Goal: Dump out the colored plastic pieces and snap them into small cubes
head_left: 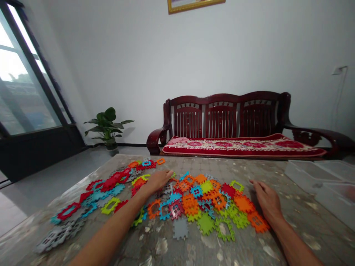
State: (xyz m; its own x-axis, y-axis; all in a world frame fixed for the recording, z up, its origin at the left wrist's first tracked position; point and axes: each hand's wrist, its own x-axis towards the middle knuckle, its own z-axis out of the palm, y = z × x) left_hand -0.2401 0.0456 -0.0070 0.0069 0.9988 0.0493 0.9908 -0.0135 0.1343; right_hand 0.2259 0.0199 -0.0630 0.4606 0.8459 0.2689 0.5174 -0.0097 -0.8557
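The spread of flat, notched plastic tiles in red, orange, green, blue and grey (191, 202) runs left to right between the 2 hands. The left hand (157, 181) lies palm down among them, and I cannot tell whether it pinches one; the right hand (266, 200) rests flat and released at their right edge. Right of it on the marbled grey bench (291, 225) stand clear plastic boxes (307, 174); beyond, a dark red wooden settee (222, 122).

Both arms bare, extended forward. Left hand (157, 180) palm down, reaching farther out, fingers stretched and angled to the right. Right hand (267, 200) flat, palm down, fingers loosely together, grasping nothing.
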